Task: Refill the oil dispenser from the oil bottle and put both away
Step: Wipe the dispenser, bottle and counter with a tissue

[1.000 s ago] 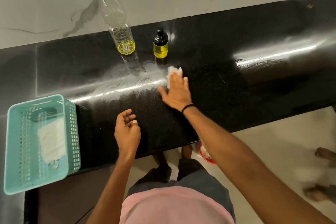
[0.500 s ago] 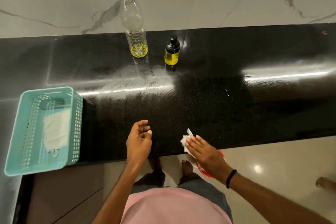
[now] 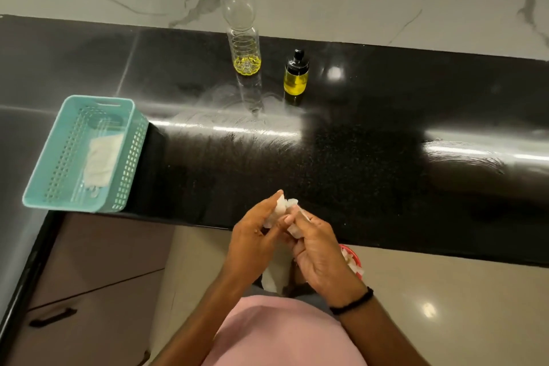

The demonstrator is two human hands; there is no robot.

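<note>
A clear oil bottle (image 3: 241, 30) with a yellow cap stands at the back of the black counter (image 3: 371, 163), a little yellow oil in its bottom. To its right stands the small oil dispenser (image 3: 296, 79), black-topped and holding yellow oil. Both are upright and untouched. Near the counter's front edge my left hand (image 3: 255, 244) and my right hand (image 3: 318, 252) meet, and both grip a crumpled white tissue (image 3: 282, 208) between them.
A teal perforated basket (image 3: 124, 169) with a white cloth inside sits at the counter's left end. Wipe smears streak the counter in front of the bottle. A red bin (image 3: 355, 261) holding tissue shows below the counter edge. A cabinet drawer with a handle (image 3: 52, 318) lies lower left.
My right hand drew the tissue from near the dispenser back to the counter's front edge. My left hand came across and now holds the tissue too.
</note>
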